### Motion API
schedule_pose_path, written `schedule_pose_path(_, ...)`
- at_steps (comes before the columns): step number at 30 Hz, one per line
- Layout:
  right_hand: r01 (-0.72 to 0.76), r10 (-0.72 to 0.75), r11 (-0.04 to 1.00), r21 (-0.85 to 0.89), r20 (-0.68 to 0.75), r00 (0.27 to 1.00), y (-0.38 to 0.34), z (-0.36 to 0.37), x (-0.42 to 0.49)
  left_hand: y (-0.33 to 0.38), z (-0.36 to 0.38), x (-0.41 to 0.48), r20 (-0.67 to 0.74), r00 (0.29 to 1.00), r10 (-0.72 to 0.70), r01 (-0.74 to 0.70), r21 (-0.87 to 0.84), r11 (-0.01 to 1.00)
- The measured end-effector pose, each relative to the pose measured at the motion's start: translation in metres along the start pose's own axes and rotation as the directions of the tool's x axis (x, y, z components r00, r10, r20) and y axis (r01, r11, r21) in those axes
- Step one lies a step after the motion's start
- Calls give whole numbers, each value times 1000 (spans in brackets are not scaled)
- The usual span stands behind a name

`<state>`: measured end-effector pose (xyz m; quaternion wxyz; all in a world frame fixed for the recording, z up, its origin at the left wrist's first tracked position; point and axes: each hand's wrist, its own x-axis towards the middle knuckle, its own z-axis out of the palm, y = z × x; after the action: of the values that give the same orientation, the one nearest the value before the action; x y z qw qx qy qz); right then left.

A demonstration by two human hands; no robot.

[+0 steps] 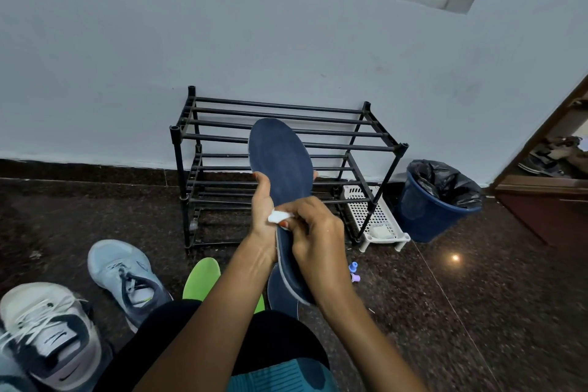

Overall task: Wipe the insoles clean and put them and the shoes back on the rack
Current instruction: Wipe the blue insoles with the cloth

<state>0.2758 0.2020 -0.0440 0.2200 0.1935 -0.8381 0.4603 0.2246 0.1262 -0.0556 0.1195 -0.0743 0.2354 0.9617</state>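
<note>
Step in hand: wiping the dark blue foam insole (283, 175), held upright in front of the black tubular shoe rack (286, 165).
Technique: stroke the small white wipe (280, 216) along the full length, heel to toe, with firm even pressure — support the insole from behind so it does not flex away.
Left hand (262, 210): closed around the insole's left edge at mid-length, thumb on the front face, fingers hidden behind.
Right hand (318, 232): fingers pressed together, pinching the wipe against the insole's lower half; wrist bent inward across the heel end.
Remaining items: a lime green insole (202, 280) and what looks like a second blue insole (280, 293) lie on the dark speckled floor (477, 296) — as do the light blue trainer (127, 277) and the white-and-navy trainer (47, 334).
Rack: no shoes on the visible shelves; placement not yet done.
</note>
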Motion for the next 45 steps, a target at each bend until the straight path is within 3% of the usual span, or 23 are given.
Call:
schedule_pose_path(5, 8, -8, 1000, -8, 36, 999, 3, 1, -15, 5, -2, 3, -19, 993, 114, -113, 72, 991)
schedule_pose_path(13, -21, 13, 997, -77, -109, 994, 5, 2, 2, 3, 5, -3, -56, 998, 39, -35, 85, 996)
schedule_pose_path(18, -48, 34, 995, -92, -150, 988, 15, 1, 23, -3, 5, -7, 1, 1000, -12, 12, 63, 998)
schedule_pose_path(22, -35, 26, 996, -82, -101, 994, 14, 0, 17, -3, 1, -5, 18, 1000, 0, -2, 102, 995)
schedule_pose_path(28, -4, 3, 999, -42, -20, 1000, 7, 4, -15, 3, -2, 4, -8, 992, 126, -125, 91, 988)
schedule_pose_path(37, -35, 16, 992, -123, -149, 989, 18, -1, 15, -4, 1, -4, 194, 981, 8, -28, 98, 995)
schedule_pose_path(45, -18, 7, 990, -138, -80, 997, 24, 1, 11, -5, 3, -2, 144, 988, 60, -59, -11, 998)
